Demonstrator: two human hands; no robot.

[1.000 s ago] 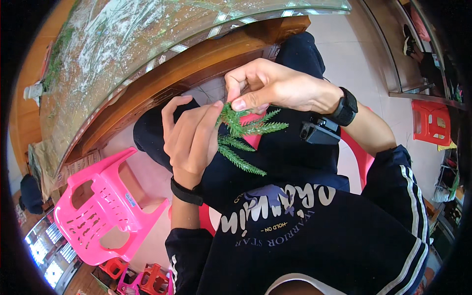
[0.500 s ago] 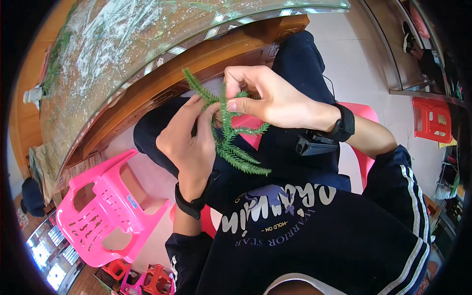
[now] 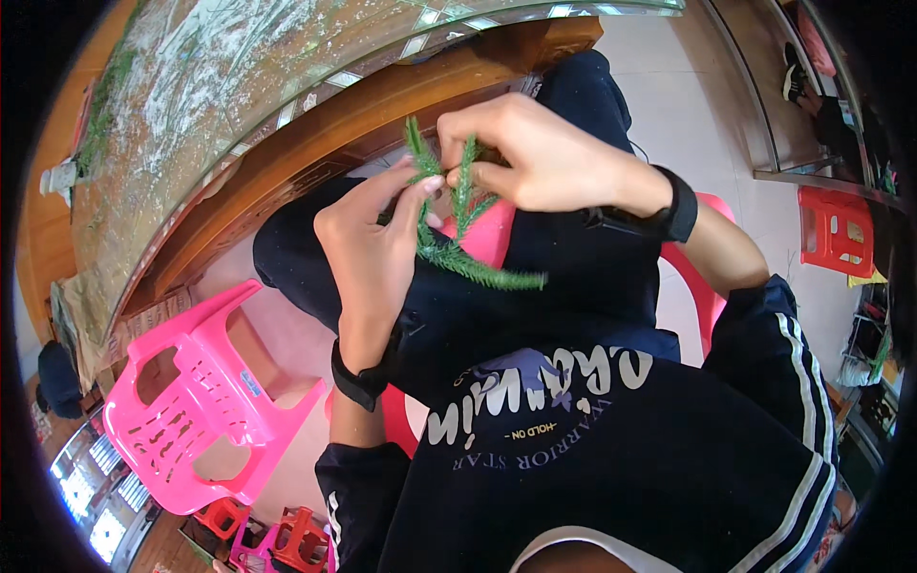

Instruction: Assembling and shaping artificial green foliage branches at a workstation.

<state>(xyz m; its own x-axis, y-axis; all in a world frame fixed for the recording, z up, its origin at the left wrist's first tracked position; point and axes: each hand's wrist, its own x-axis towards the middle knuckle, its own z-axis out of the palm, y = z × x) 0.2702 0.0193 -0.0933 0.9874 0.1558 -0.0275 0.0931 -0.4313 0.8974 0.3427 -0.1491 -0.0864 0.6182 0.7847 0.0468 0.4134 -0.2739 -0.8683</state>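
Note:
A green, needle-leaved conifer sprig (image 3: 478, 270) with several side shoots is held up over my lap. My left hand (image 3: 368, 239) pinches it between thumb and fingertips, one shoot rising above the grip and others hanging below. Close beside it, my right hand (image 3: 549, 158) has thumb and forefinger pinched at the sprig's upper part, beside a short upright shoot. The fingertips of both hands are nearly touching. Exactly what part of the stem lies between the right fingertips is hidden.
Ahead stands a wooden table with a glass top (image 3: 205, 105) strewn with white powder and green bits. A pink plastic chair (image 3: 186, 411) is at my left. Red stools (image 3: 301, 540) stand behind it, and a red stool (image 3: 836, 229) is far right.
My right hand has moved up slightly, and the sprig has turned in the grip. Its lower shoots now reach farther right, and my left hand has shifted a little.

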